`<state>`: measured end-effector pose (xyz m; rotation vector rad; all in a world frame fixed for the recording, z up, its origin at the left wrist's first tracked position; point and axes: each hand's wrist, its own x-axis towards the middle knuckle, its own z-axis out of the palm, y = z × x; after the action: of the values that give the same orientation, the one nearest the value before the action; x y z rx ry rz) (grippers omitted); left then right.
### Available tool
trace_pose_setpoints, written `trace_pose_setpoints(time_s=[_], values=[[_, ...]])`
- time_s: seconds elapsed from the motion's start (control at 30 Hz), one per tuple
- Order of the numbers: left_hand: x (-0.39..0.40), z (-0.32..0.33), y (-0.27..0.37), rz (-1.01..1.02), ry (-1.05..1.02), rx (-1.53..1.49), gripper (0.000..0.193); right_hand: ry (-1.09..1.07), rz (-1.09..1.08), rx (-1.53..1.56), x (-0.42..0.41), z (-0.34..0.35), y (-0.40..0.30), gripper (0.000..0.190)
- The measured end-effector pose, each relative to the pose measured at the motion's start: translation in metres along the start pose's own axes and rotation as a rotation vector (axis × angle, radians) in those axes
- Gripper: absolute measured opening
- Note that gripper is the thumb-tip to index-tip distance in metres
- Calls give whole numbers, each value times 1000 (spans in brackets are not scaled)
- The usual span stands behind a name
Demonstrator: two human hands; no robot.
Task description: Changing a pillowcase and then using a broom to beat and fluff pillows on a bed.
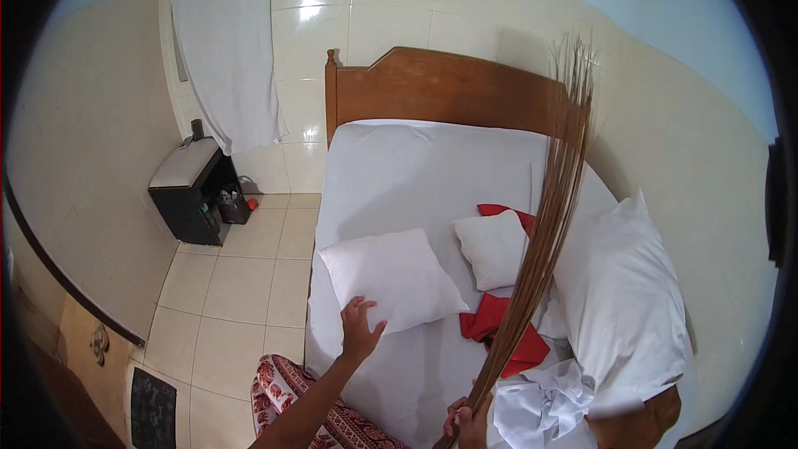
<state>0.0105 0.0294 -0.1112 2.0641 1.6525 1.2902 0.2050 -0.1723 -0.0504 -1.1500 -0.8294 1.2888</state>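
In my right hand (469, 423) I grip the bound lower end of a stick broom (530, 268), its thin brown ribs reaching up past the headboard. My left hand (361, 330) has its fingers spread at the lower edge of a white pillow (396, 277); whether it touches is hard to tell. That pillow lies on the white-sheeted bed (430, 168). A smaller white cushion (492, 249) rests beyond it, with red cloth (492, 318) close by. The broom hides part of the cushion and cloth.
A large white pillow (623, 299) and crumpled white cloth (542, 402) lie on the right. Behind stands a wooden headboard (449, 78). Left are a black bedside cabinet (187, 206), a small dark bin (234, 207), a hanging white curtain (230, 50) and a dark doormat (153, 408).
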Motion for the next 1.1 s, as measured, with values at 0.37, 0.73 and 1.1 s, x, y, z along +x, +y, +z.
trace_pose_setpoints(time_s=[0.37,0.73,1.1], values=[[-81,-4,-56,-30,-55,-117,52,210,-88,-422,-14,3,-33,37],[-86,7,-91,-129,-20,-251,33,152,70,-671,-13,-49,48,20],[-83,1,-69,-776,16,-986,22,120,-190,-1119,-14,-53,61,27]])
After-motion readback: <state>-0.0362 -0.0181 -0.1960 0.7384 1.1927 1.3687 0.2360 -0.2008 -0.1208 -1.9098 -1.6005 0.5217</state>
